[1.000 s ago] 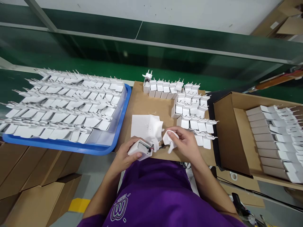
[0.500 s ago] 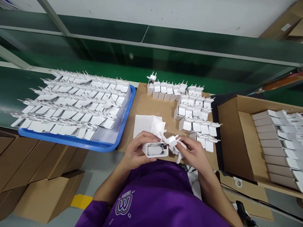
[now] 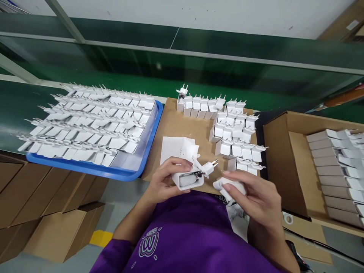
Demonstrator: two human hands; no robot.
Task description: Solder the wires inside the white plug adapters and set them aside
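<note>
The case point(image 3: 188, 182) is at the cardboard's point(image 3: 173, 123) near edge, grasped in your left hand point(image 3: 167, 176), its plug point(image 3: 209, 168) sticking out rightward. Your right hand point(image 3: 257, 195) pinches a cloth point(image 3: 231, 188) just beside. Your shirt's point(image 3: 199, 235) logo point(image 3: 149, 243) resembles a 3; its small lettering and the far carton's label point(image 3: 352, 25) are unreadable.

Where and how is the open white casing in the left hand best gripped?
Likely across the outer walls of the white casing, from the left, as the left hand does: its opening faces the wearer, and the plug juts beyond its right end.
</note>
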